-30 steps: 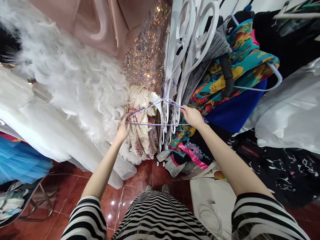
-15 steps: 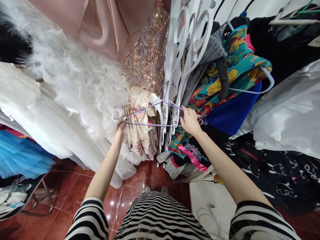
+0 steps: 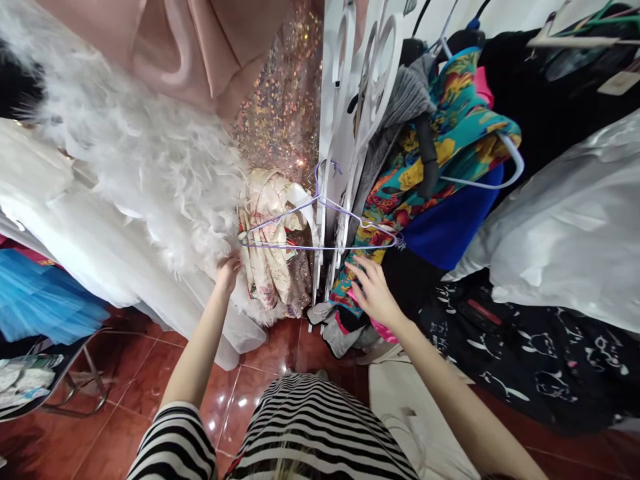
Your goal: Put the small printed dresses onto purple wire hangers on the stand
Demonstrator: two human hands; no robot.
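My right hand [image 3: 374, 293] splays open below thin triangular purple hangers [image 3: 350, 248]; I can't tell if my left hand [image 3: 229, 273], by fluffy feathers [image 3: 185, 180], is closed

The pink satin [image 3: 165, 57] runs off the far edge, the blue tulle [image 3: 47, 293] off the left. At far right, any print on the tag [image 3: 620, 83] is too small to read. The striped garment [image 3: 325, 423] hides most of the shoes [image 3: 323, 375]. The left hand [image 3: 228, 274] blurs at its fingertips, perhaps touching the white feathers [image 3: 170, 173].
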